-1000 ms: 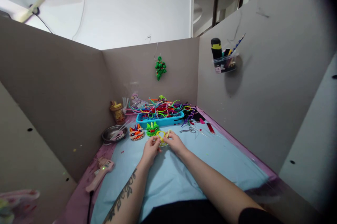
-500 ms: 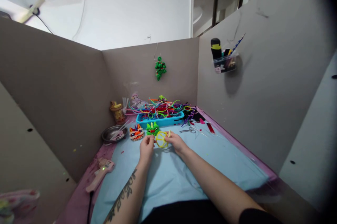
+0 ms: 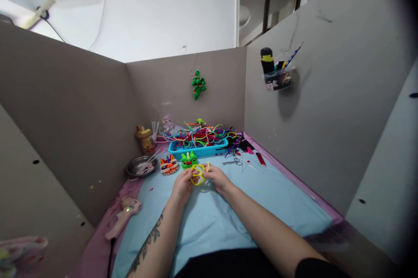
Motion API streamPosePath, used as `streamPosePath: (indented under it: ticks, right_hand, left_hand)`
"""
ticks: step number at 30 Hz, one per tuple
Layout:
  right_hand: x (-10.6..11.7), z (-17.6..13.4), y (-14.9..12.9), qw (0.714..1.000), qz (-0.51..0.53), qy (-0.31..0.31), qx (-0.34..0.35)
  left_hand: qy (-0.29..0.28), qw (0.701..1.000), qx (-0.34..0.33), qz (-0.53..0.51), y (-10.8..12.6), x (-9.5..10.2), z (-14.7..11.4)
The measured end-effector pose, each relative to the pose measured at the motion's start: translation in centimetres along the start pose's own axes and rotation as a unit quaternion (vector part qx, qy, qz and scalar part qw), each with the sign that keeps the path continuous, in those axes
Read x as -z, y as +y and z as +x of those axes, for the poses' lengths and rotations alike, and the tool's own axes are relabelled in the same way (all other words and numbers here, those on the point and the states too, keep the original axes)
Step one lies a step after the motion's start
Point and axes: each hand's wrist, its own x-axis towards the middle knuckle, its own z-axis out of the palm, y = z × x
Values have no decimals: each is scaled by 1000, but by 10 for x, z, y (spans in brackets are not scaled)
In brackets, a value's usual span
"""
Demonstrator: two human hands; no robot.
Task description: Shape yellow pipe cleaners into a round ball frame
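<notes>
A ring-shaped frame of yellow pipe cleaners (image 3: pixel 198 181) is held up between my two hands, above the blue cloth (image 3: pixel 222 217). My left hand (image 3: pixel 183 184) pinches its left side, fingers closed on it. On the other side my right hand (image 3: pixel 216 177) grips the frame between thumb and fingers, with a pale yellow loop near the fingertips. Just beyond the hands lie a green animal face of pipe cleaners (image 3: pixel 188 160) and an orange and white one (image 3: pixel 169 165).
A blue tray (image 3: pixel 199 152) heaped with coloured pipe cleaners stands at the back. Scissors (image 3: pixel 233 162) and a red strip (image 3: pixel 260 159) lie at right. On the left are a metal bowl (image 3: pixel 141 167) and a pink glue gun (image 3: pixel 124 218). Grey partitions (image 3: pixel 186 108) surround the table.
My left hand has moved right and taken hold of the yellow frame, which has turned and now overlaps the left fingers. My right hand keeps its grip.
</notes>
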Motion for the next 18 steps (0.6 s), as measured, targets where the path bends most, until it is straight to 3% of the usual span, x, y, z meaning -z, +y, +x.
streamPosePath:
  ticks: [5,8,10,13,15,18]
  right_hand:
    - [0,-1,-1,1000,17,-4,-10]
    - [3,-1,-2,1000,1,19,4]
    - [4,-1,-2,1000,2,30,8]
    - [4,0,-1,999,38,34,-11]
    - [2,0,1,998,56,37,-21]
    - [-1,-1,3,998,52,37,-22]
  left_hand:
    - [-19,999,12,26,-1,4,3]
    - [6,992,-52,118,-4,4,4]
    - [61,962,-154,217,-7,4,3]
    - [112,881,-292,355,-11,3,1]
    - [97,857,-308,401,-13,1,-2]
    - [54,875,-270,397,-16,-1,-4]
